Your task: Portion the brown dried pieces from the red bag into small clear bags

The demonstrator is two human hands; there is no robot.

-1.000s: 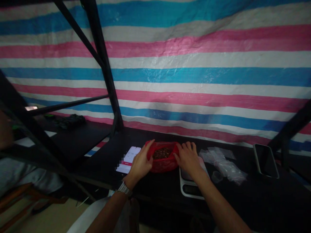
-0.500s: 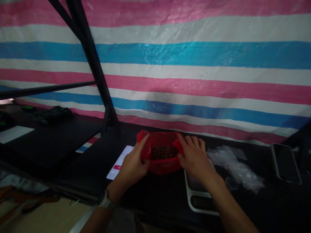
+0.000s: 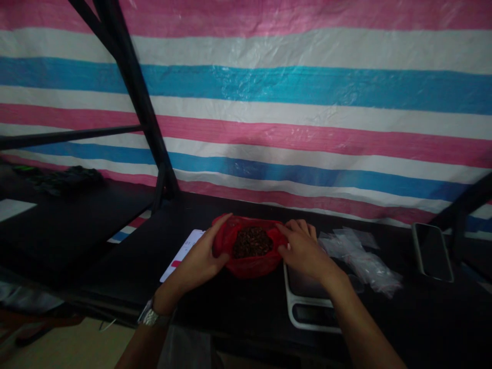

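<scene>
The left hand (image 3: 200,261) and right hand (image 3: 303,248) are clamped on opposite edges of a red plastic bag (image 3: 249,261) at lower centre, its mouth held spread so the dark brown contents (image 3: 251,242) are exposed. A white scale (image 3: 307,302) lies under the right wrist. Clear bags (image 3: 365,259) and a phone (image 3: 432,251) are seen further right, a striped tarp (image 3: 269,102) behind.

Bare forearms, no sleeves; silver metal wristwatch (image 3: 150,318) on left wrist.
</scene>
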